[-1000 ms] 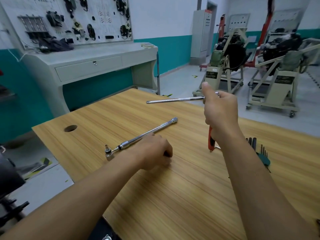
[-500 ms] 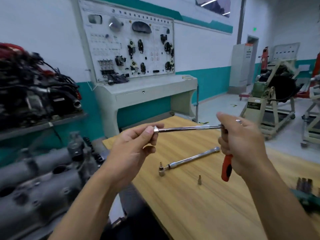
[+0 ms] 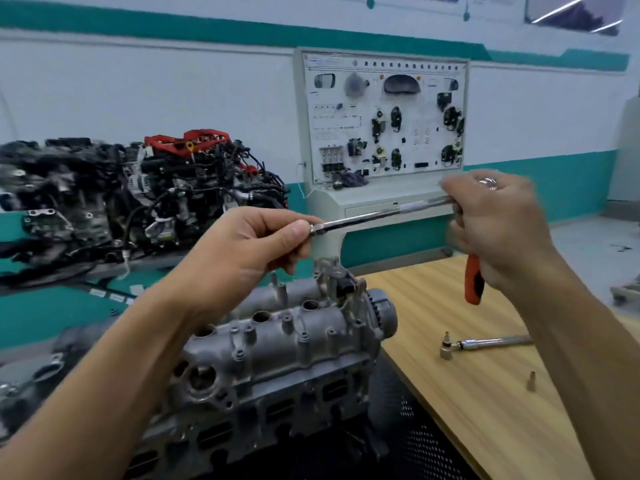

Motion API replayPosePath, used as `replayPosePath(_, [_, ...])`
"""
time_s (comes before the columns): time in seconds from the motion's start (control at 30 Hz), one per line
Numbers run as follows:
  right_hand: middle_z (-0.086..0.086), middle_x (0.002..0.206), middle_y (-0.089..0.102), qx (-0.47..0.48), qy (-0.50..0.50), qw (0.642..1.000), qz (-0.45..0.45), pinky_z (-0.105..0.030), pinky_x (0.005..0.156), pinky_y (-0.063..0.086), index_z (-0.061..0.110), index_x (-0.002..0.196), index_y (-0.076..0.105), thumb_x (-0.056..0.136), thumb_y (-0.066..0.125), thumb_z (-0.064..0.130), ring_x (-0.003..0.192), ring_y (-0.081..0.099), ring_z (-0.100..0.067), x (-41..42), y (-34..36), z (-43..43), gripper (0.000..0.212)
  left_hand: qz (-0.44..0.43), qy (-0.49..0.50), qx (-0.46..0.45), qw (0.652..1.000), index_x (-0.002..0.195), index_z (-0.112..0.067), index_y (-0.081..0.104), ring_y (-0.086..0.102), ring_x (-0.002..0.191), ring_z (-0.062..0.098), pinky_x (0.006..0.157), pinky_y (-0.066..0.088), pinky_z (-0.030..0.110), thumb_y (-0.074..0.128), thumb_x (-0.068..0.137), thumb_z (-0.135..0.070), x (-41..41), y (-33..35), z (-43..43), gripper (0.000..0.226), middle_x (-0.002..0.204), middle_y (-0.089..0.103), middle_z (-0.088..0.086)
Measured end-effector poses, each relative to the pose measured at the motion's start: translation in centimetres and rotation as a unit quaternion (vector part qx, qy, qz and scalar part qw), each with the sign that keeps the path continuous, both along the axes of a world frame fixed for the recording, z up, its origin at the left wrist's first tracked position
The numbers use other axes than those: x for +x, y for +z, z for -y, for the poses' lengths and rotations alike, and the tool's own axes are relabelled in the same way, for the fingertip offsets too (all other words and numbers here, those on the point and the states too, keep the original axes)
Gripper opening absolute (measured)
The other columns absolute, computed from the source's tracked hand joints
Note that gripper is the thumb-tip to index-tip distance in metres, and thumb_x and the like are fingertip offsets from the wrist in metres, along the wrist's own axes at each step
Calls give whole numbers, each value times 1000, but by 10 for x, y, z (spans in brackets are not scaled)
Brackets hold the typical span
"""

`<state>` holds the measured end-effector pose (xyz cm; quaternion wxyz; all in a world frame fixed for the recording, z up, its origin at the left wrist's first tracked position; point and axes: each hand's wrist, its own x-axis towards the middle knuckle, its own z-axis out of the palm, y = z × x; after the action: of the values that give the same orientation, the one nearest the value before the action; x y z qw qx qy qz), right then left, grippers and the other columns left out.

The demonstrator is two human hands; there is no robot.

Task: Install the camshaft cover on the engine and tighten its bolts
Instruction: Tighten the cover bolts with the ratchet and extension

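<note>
Right hand (image 3: 498, 230) grips orange-handled wrench (image 3: 381, 214); left hand (image 3: 242, 251) pinches its shaft tip. Camshaft cover (image 3: 277, 341) sits on engine (image 3: 263, 431). Likely bolt-tightening step; next, seat tip in cover bolt.

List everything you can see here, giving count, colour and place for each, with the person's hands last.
Engine: one, grey metal, low centre, left of the table.
Table: one, light wood, lower right.
Wrench: one, chrome, lying on the table.
Small bit: one, grey, on the table near the wrench.
Orange-handled tool: one, chrome shaft with orange grip, held between both hands.
Second engine: one, black with red parts, on the bench at left.
Display board: one, white with black parts, at the back wall.
Left hand: one, pinches the tool's shaft tip.
Right hand: one, grips the tool at its handle end.
</note>
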<state>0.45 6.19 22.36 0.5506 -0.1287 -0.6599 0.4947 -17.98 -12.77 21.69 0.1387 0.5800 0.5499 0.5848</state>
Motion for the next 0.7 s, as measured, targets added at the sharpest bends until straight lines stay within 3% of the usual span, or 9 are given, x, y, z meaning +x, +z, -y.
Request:
replayPosePath(0.07, [4, 48, 26, 56, -6, 998, 6, -34, 45, 11, 10, 51, 39, 78, 59, 21, 45, 19, -16, -18, 14, 14, 35, 5, 15, -10, 1000, 95, -8, 78, 56, 62, 8, 59, 49, 16, 64, 85, -27, -11, 2, 18, 26, 68, 66, 0])
replayPosePath(0.23, [11, 41, 27, 169, -33, 985, 25, -18, 38, 16, 0, 54, 46, 78, 60, 14, 39, 21, -7, -72, 46, 46, 31, 124, 26, 8, 992, 91, -5, 73, 53, 59, 12, 56, 48, 18, 59, 82, -16, -27, -8, 50, 20, 62, 61, 5])
replayPosePath(0.3, [7, 42, 33, 198, -3, 979, 56, -20, 39, 20, 4, 51, 48, 78, 60, 15, 39, 27, -9, -99, 59, 59, 31, 50, 85, -17, 995, 90, -7, 73, 59, 63, 12, 62, 51, 19, 60, 87, -19, -40, -1, 72, 18, 66, 67, 7])
replayPosePath(0.37, [6, 42, 34, 258, 14, 960, 105, -23, 40, 22, 8, 49, 45, 77, 60, 20, 40, 27, -11, -133, 70, 82, 34, -119, 208, -66, 969, 89, -12, 75, 63, 72, 12, 69, 51, 22, 58, 98, -24, -58, 14, 90, 23, 78, 74, 11])
replayPosePath(0.43, [10, 39, 31, 324, 8, 934, 150, -23, 40, 23, 16, 47, 38, 75, 60, 26, 38, 26, -10, -174, 79, 115, 37, -171, 259, -50, 949, 95, -8, 74, 64, 77, 14, 74, 51, 28, 51, 104, -19, -71, 30, 97, 27, 87, 74, 13])
replayPosePath(0.5, [7, 45, 40, 363, -11, 915, 176, -26, 44, 27, 18, 49, 39, 71, 60, 32, 43, 35, -14, -215, 84, 149, 34, -116, 257, -9, 959, 95, 0, 67, 63, 72, 19, 68, 51, 32, 45, 103, -10, -83, 38, 99, 26, 79, 70, 14])
replayPosePath(0.57, [4, 52, 46, 394, -39, 901, 181, -26, 47, 29, 18, 52, 43, 70, 61, 35, 46, 42, -18, -250, 90, 174, 30, -33, 278, 23, 960, 82, -6, 60, 49, 57, 20, 55, 38, 36, 45, 98, -8, -100, 39, 100, 22, 64, 55, 7])
replayPosePath(0.63, [4, 52, 46, 425, -49, 888, 171, -26, 46, 28, 18, 52, 43, 71, 61, 35, 46, 42, -18, -275, 93, 189, 31, 21, 305, 40, 951, 74, -14, 52, 32, 49, 11, 52, 23, 32, 47, 91, -9, -122, 35, 106, 18, 54, 41, -6])
replayPosePath(0.7, [4, 47, 37, 472, -38, 867, 153, -25, 45, 25, 17, 48, 37, 74, 59, 35, 44, 35, -18, -294, 91, 195, 38, 31, 302, 37, 952, 71, -17, 45, 26, 45, 6, 47, 20, 25, 50, 76, -9, -135, 32, 115, 11, 48, 36, -15])
